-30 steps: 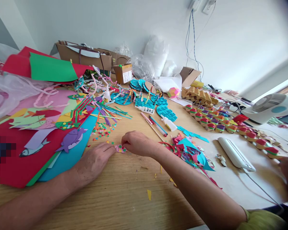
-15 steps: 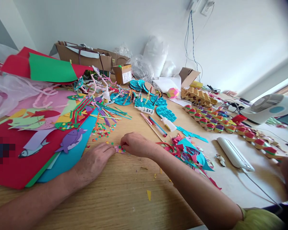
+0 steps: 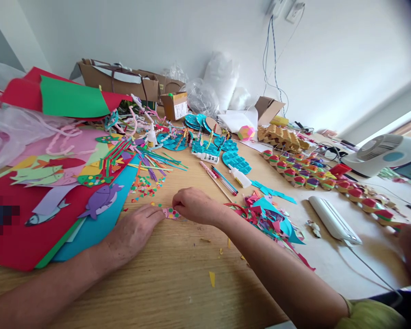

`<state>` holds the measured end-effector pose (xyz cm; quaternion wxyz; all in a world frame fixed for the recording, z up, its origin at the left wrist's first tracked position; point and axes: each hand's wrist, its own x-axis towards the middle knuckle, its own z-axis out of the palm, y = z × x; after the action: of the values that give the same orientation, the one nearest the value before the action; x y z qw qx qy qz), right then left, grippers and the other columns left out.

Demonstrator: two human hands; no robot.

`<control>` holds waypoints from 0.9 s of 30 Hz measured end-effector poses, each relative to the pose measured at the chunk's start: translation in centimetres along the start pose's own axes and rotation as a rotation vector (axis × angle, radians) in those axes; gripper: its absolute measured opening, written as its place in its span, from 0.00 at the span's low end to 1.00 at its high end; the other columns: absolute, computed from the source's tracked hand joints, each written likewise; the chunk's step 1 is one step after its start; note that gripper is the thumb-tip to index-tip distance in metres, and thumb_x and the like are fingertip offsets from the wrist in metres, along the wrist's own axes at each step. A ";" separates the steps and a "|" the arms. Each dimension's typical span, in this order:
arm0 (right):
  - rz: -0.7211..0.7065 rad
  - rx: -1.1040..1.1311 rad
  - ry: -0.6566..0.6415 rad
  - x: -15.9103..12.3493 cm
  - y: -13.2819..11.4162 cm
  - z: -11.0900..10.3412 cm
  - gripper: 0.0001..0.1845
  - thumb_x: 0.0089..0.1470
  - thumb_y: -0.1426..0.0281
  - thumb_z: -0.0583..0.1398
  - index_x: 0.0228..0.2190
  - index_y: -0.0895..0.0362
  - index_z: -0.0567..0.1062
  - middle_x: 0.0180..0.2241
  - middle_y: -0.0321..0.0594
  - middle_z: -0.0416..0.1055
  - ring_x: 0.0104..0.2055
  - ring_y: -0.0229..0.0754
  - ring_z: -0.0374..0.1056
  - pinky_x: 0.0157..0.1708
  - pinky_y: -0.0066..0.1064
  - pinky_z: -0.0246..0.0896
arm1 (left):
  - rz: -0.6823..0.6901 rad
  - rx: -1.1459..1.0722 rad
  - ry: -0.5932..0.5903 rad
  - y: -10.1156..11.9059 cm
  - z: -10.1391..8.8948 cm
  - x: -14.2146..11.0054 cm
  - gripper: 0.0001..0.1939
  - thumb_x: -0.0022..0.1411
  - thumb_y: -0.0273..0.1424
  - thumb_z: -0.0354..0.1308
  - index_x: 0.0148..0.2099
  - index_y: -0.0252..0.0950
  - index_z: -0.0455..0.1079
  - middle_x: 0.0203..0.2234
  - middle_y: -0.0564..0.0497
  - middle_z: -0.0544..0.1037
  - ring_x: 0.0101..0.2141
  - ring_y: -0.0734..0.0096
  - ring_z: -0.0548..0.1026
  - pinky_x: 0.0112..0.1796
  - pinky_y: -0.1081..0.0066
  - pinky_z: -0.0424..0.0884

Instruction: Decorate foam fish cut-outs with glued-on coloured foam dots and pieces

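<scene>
One risk: your left hand (image 3: pixel 134 229) slips, small pink dotted paper piece (image 3: pixel 171 213) skews; right hand's (image 3: pixel 197 206) fingers curled, both grips unclear.

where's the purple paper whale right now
In the head view, the purple paper whale lies on the left side, on the red sheet, just right of the silvery paper fish.

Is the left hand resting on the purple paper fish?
No, the left hand is by the spotted pink piece; the purple paper fish lies apart from it.
</scene>
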<state>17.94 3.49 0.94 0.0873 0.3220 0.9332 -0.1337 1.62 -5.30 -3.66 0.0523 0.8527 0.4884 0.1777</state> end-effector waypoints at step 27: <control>-0.005 -0.011 -0.012 0.0 0.0 0.1 0.14 0.49 0.73 0.52 0.33 0.57 0.76 0.34 0.41 0.74 0.36 0.41 0.68 0.32 0.26 0.55 | 0.005 0.004 0.019 0.0 -0.2 0.0 0.15 0.60 0.20 0.40 0.40 0.33 0.68 0.34 0.47 0.75 0.38 0.66 0.72 0.40 0.65 0.71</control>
<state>17.93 3.48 0.81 0.0943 0.3183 0.9342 -0.1308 1.56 -5.31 -3.53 0.0456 0.8524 0.4871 0.1848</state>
